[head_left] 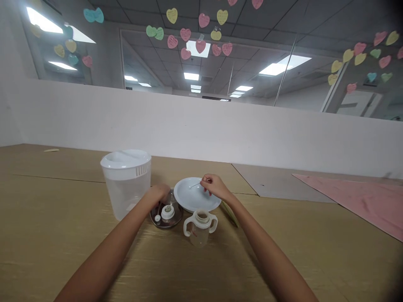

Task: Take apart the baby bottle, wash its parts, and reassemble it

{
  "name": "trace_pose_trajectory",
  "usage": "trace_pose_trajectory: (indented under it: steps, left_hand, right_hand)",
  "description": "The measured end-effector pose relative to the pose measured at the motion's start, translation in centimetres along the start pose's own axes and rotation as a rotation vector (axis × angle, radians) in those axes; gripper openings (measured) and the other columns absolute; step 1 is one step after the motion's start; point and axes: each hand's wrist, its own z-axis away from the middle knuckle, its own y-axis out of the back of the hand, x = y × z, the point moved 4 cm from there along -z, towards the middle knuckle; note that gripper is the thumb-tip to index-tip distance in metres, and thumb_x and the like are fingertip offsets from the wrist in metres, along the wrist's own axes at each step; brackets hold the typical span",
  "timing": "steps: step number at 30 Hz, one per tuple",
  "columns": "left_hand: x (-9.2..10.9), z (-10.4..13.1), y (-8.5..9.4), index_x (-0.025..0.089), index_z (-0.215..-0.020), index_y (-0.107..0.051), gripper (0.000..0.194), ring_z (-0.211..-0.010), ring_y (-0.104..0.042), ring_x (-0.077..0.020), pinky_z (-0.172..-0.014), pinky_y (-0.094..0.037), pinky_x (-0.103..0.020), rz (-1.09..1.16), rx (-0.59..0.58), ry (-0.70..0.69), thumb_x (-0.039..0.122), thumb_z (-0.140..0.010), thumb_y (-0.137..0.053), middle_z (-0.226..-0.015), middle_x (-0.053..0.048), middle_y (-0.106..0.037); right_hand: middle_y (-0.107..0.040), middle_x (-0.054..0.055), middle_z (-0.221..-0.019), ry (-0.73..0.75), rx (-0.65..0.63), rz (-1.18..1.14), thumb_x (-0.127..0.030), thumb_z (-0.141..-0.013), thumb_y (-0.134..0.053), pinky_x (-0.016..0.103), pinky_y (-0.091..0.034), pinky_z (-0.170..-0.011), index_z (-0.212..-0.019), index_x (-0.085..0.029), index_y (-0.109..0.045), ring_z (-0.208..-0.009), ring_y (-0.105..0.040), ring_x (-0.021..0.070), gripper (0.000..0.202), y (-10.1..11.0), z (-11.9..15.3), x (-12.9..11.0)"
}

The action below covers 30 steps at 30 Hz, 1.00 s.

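Note:
My right hand (213, 186) pinches a thin straight stick (195, 185) above the white plate (185, 203); the stick's kind is too small to make out. My left hand (160, 193) reaches down over the back of a round metal tray (166, 227), its fingers blurred and partly hidden beside a clear dome-like piece (172, 197). In that tray lie a white bottle collar (168, 212) and a tube with a small white end piece (157, 218). Nearer to me stands a clear bottle (199, 235) with two white handles, upright and without a lid.
A tall translucent bin (126, 193) with a white lid (126, 159) stands left of the tray. A long greenish-yellow strip (230, 214) lies right of the plate. Pink cloth (355, 199) covers the far right table, and a white wall (189, 126) rises behind.

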Motion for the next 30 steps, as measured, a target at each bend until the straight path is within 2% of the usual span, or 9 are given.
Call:
trace_pose_trajectory:
  steps: [4,7,11,14,16,19,22,25,30]
  left_hand:
    - [0.3,1.5,2.1,0.012,-0.048,-0.058,0.008,-0.057,-0.06,-0.0225,-0.055,-0.044,-0.028,-0.034,0.131,-0.041,0.004,-0.048,-0.06,-0.054,-0.011,-0.063]
    - [0.6,3.3,4.3,0.012,-0.057,-0.061,0.01,-0.061,-0.06,-0.0219,-0.054,-0.042,-0.026,-0.036,0.223,-0.11,0.005,-0.051,-0.058,-0.064,-0.011,-0.066]
    - [1.9,5.2,6.8,0.018,-0.082,-0.062,0.019,-0.071,-0.061,-0.0176,-0.055,-0.04,-0.022,0.122,0.437,-0.318,0.018,-0.064,-0.056,-0.081,-0.004,-0.068]
    - [3.0,5.6,7.5,0.017,-0.076,-0.062,0.011,-0.068,-0.061,-0.0153,-0.056,-0.04,-0.021,0.333,0.569,-0.433,0.022,-0.067,-0.058,-0.074,-0.001,-0.068]
    - [3.7,5.4,7.4,0.016,-0.071,-0.063,0.008,-0.068,-0.062,-0.0151,-0.058,-0.041,-0.021,0.411,0.601,-0.474,0.022,-0.067,-0.059,-0.071,-0.002,-0.068]
    - [4.7,5.2,7.0,0.016,-0.073,-0.065,0.009,-0.07,-0.062,-0.0148,-0.059,-0.043,-0.02,0.519,0.621,-0.556,0.019,-0.068,-0.057,-0.073,-0.002,-0.068]
    - [5.4,4.8,6.4,0.015,-0.073,-0.065,0.01,-0.071,-0.062,-0.014,-0.06,-0.045,-0.02,0.587,0.625,-0.626,0.017,-0.069,-0.056,-0.075,-0.002,-0.068]
    - [5.7,4.5,5.9,0.015,-0.074,-0.066,0.01,-0.071,-0.062,-0.0133,-0.061,-0.046,-0.02,0.626,0.61,-0.674,0.017,-0.07,-0.056,-0.075,-0.002,-0.069]
    - [5.9,4.4,5.7,0.015,-0.075,-0.067,0.011,-0.07,-0.062,-0.0135,-0.062,-0.047,-0.021,0.678,0.596,-0.676,0.019,-0.07,-0.058,-0.075,-0.002,-0.069]
  right_hand:
    - [-0.065,0.008,-0.086,-0.025,0.009,-0.164,-0.029,-0.066,-0.052,0.019,-0.043,-0.038,-0.052,-0.016,-0.042,-0.058,-0.06,0.0122,0.021,-0.6,-0.3,0.9]
    - [-0.066,0.007,-0.074,-0.019,0.108,-0.248,-0.032,-0.067,-0.053,0.022,-0.049,-0.043,-0.051,-0.017,-0.04,-0.064,-0.063,0.0153,0.025,-0.4,-0.5,1.1]
    - [-0.063,0.002,-0.065,0.03,0.393,-0.29,-0.028,-0.068,-0.053,0.024,-0.052,-0.052,-0.055,-0.018,-0.041,-0.064,-0.062,0.0143,0.021,1.9,-0.2,0.0]
    - [-0.06,-0.002,-0.063,0.125,0.591,-0.291,-0.026,-0.073,-0.053,0.026,-0.052,-0.061,-0.059,-0.018,-0.043,-0.062,-0.059,0.0113,0.019,4.6,1.2,-2.8]
    - [-0.058,-0.003,-0.057,0.322,0.783,-0.307,-0.027,-0.077,-0.054,0.026,-0.051,-0.055,-0.059,-0.018,-0.044,-0.053,-0.058,0.0108,0.022,6.6,3.2,-5.9]
    - [-0.057,-0.004,-0.053,0.563,0.915,-0.377,-0.025,-0.08,-0.054,0.025,-0.048,-0.045,-0.058,-0.018,-0.045,-0.045,-0.056,0.0104,0.025,8.1,6.3,-10.3]
    - [-0.053,-0.006,-0.045,0.771,0.877,-0.45,-0.017,-0.079,-0.052,0.023,-0.043,-0.037,-0.055,-0.019,-0.042,-0.039,-0.053,0.0107,0.026,7.8,8.6,-13.3]
    - [-0.054,-0.005,-0.047,0.883,0.799,-0.411,-0.012,-0.078,-0.05,0.024,-0.043,-0.037,-0.057,-0.019,-0.046,-0.04,-0.053,0.0108,0.022,6.5,9.4,-14.5]
    - [-0.054,-0.004,-0.047,0.852,0.768,-0.342,-0.013,-0.079,-0.048,0.024,-0.044,-0.039,-0.057,-0.019,-0.046,-0.041,-0.053,0.0103,0.023,5.0,8.5,-13.5]
